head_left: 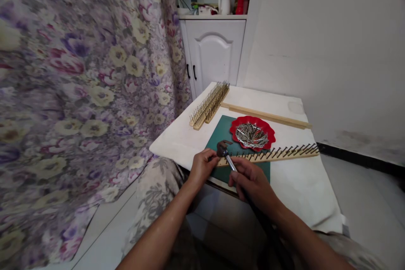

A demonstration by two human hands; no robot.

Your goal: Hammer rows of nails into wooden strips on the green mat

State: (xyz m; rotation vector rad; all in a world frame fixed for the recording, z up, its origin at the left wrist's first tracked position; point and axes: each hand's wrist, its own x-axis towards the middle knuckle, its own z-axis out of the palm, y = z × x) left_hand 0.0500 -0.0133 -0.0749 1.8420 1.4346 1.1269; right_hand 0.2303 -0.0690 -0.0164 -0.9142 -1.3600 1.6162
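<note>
My right hand [251, 179] is wrapped round the shaft of a claw hammer [222, 149], its head raised over the left end of a wooden strip [278, 157]. A row of nails stands in that strip, many leaning. At the strip's left end my left hand [202, 166] has thumb and fingers pinched together; what they hold is hidden. Beneath the strip lies a green mat [219, 131]. Just behind it, a red scalloped dish [271, 131] holds a heap of loose nails [251, 136].
Several nail-studded strips [210, 105] lie at the table's back left. Bare wooden strips [268, 117] cross the rear of the white-covered table [294, 202]. A floral curtain [95, 93] hangs at left, a white cabinet [215, 50] stands behind, and a wall [332, 50] rises at right.
</note>
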